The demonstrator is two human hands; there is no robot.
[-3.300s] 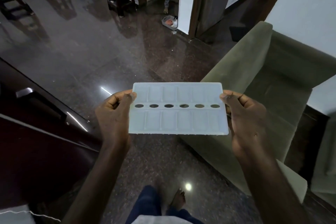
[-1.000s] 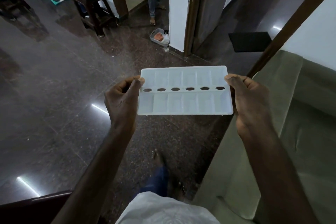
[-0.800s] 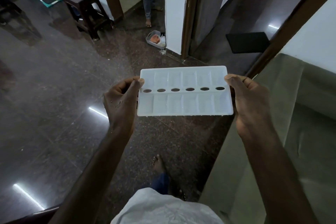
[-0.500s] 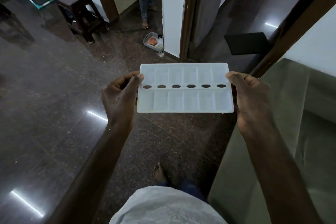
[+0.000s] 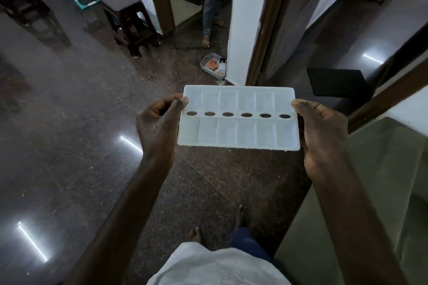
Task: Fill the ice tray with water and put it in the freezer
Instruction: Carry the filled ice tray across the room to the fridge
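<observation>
Nearer wall (image 5: 240,18), ice tray (image 5: 238,137) level, lengthwise left-right

stool (image 5: 126,14): far left | basket (image 5: 212,66): floor, beside white pillar (image 5: 245,18) | black mat (image 5: 335,82): floor, right | sofa (image 5: 382,180): right

White plastic ice tray (image 5: 238,132), two rows of compartments, six oval holes between, held level, fingers pinching both short ends.

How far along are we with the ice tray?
Probably filled: drops hang from the near edge of the ice tray, though the water level is unclear. In hand: left hand and right hand hold it level by its ends. Left: the freezer, not in view.
</observation>
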